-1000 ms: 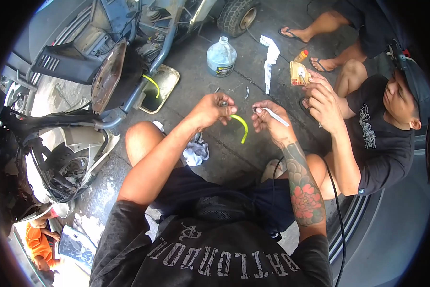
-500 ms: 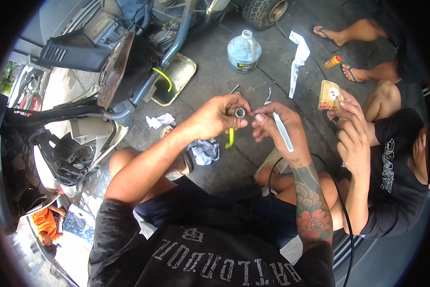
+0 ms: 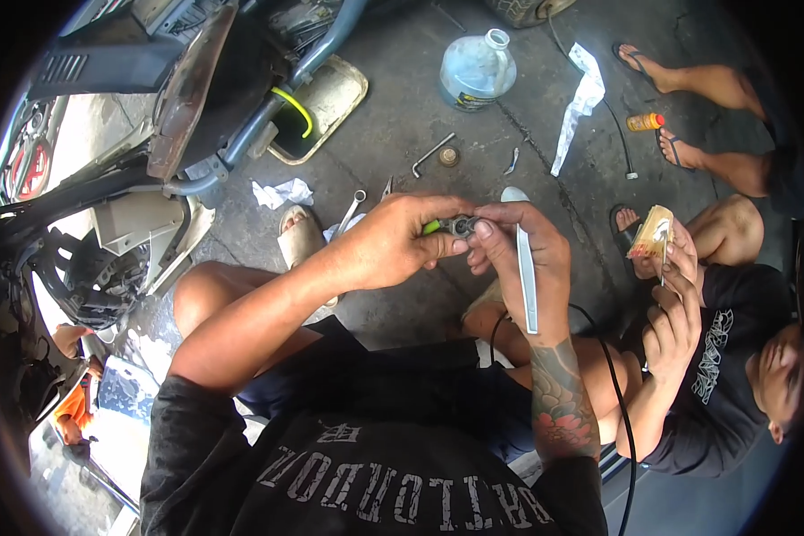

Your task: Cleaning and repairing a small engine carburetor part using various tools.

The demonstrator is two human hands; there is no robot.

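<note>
My left hand [image 3: 400,239] is closed around a small dark metal fitting [image 3: 461,226]. A short yellow-green hose piece [image 3: 433,227] pokes out between its fingers, seemingly joined to the fitting. My right hand [image 3: 529,250] meets it from the other side, thumb and fingertips at the fitting's end. The same hand holds a white plastic spoon [image 3: 527,284], its handle lying across the palm and its bowl showing above the knuckles. The fingers partly hide the fitting.
At right a co-worker's hands [image 3: 674,290] hold a cardboard piece [image 3: 652,234] bearing white stuff. On the floor are a jug [image 3: 478,73], an L-shaped wrench [image 3: 432,155], a round brown part [image 3: 448,157], a spanner [image 3: 353,211] and a tray [image 3: 353,87]. A motorbike frame [image 3: 268,112] stands left.
The hose piece has swung from hanging below the left hand to pointing sideways. My right fingertips have come onto the fitting. The view has shifted, uncovering tools on the floor.
</note>
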